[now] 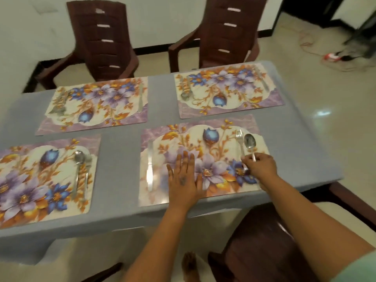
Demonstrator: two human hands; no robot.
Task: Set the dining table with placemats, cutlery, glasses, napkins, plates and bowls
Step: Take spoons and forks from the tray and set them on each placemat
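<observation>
Several floral placemats lie on the grey-blue table (pixel 122 159). On the near right placemat (pixel 203 139) my left hand (pixel 184 178) rests flat with its fingers spread. My right hand (pixel 259 164) pinches the handle of a spoon (pixel 249 142) whose bowl lies on the mat's right side, beside a fork (pixel 240 139). A knife (pixel 150 167) lies along this mat's left edge. The near left placemat (pixel 40 180) carries a spoon (pixel 78 171) and a fork. The two far placemats (pixel 97 102) (pixel 227 88) each hold cutlery at both sides.
Two dark brown plastic chairs (pixel 101 41) (pixel 227 31) stand at the far side. A third chair (pixel 260 247) is right under my right arm, at the near edge. Cables and a red-and-white object (pixel 333 57) lie on the tiled floor at right.
</observation>
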